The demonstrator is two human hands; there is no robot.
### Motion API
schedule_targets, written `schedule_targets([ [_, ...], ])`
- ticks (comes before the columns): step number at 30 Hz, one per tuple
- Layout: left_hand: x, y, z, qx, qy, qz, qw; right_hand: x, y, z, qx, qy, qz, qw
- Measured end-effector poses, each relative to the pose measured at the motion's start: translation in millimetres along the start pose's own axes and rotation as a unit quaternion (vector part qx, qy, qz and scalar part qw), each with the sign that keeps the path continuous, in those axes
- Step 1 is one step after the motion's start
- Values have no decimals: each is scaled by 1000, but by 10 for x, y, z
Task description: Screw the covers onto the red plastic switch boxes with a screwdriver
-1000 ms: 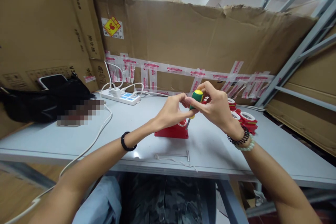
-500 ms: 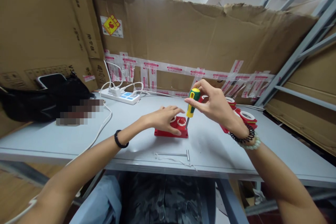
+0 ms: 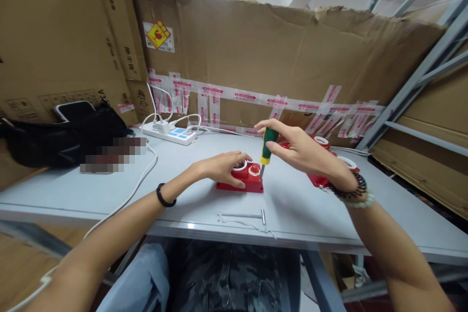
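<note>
My left hand grips a red block-shaped housing on the table, thumb along its front and fingers over its top. White rings show on top of the housing, one around a red round part. My right hand is closed around the handle of a screwdriver, green with a yellow collar. The screwdriver leans slightly, its tip down at the housing's right corner; whether a screw sits under it I cannot tell. Nearer the table edge lies a T-shaped metal tool beside a thin whitish cord.
More red housings with white rings stand behind my right forearm. A white power strip with plugs sits at the back left, its cable crossing the table. A black bag lies far left. Cardboard walls the back.
My right hand has turned around the screwdriver handle, its fingers now reaching over the top. My left hand has shifted slightly on the housing, uncovering more of a white ring.
</note>
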State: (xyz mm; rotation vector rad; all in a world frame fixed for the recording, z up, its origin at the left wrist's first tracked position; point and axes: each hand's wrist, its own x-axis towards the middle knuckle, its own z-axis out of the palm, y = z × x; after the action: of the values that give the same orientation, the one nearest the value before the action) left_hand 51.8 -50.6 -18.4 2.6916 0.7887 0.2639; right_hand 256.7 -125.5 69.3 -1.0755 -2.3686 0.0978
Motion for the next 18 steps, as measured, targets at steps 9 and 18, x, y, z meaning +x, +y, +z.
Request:
schedule_targets([
  [9, -13, 9, 7, 8, 14, 1, 1000, 59, 43, 34, -66, 121, 86, 987],
  [18, -73, 86, 40, 62, 66, -22, 996, 240, 80, 330, -251, 221, 113, 936],
])
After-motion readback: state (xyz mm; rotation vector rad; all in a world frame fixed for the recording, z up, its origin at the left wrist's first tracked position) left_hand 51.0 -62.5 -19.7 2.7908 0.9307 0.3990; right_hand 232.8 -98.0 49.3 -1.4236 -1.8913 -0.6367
